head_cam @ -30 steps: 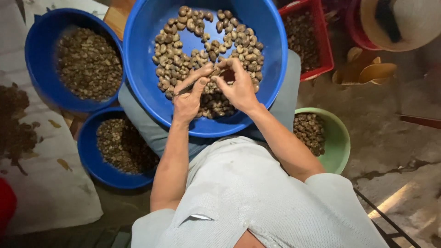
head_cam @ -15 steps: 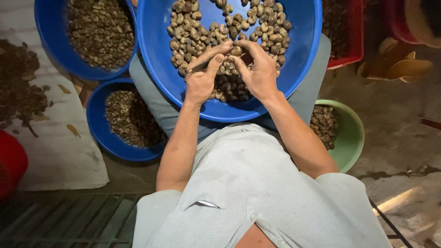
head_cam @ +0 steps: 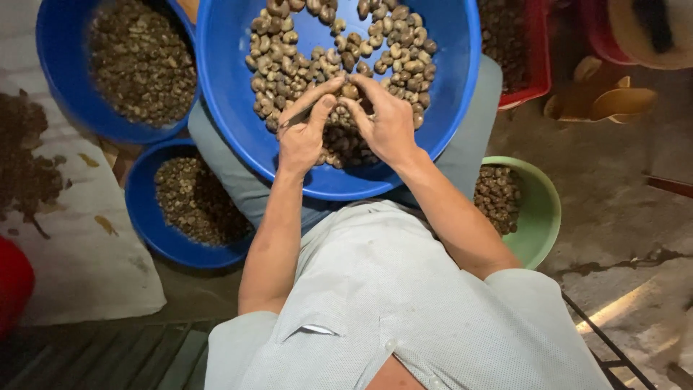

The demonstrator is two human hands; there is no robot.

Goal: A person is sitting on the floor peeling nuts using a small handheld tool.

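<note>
The nut (head_cam: 351,92) sits pinched between both hands, just above the heap in the big basin (head_cam: 216,108) that rests on the person's lap. It looks like a cashew in its skin: small, light, hard and curved, so it should roll easily between fingertips, and the kernel inside would likely snap if squeezed across its bend. The safest hold seems to be on its two ends or along the flat sides, with light pressure.

The left hand (head_cam: 302,137) lies palm down with the wrist low over the basin's near wall; its thumb and forefinger press together around a thin dark tool (head_cam: 303,114), perhaps a small blade, though the view is too blurred to be sure. Its tip points toward the nut. The right hand (head_cam: 386,123) comes in from the other side, wrist bent inward, thumb and first two fingers closed on the nut, the remaining fingers curled loosely beneath.

Both forearms slope down from the elbows and meet in a narrow V over the basin.

Around it stand two smaller blue basins (head_cam: 50,79) (head_cam: 137,217) of darker bits on the left, a green bowl (head_cam: 541,209) of nuts by the right elbow, and a red crate (head_cam: 538,65) beyond.
</note>
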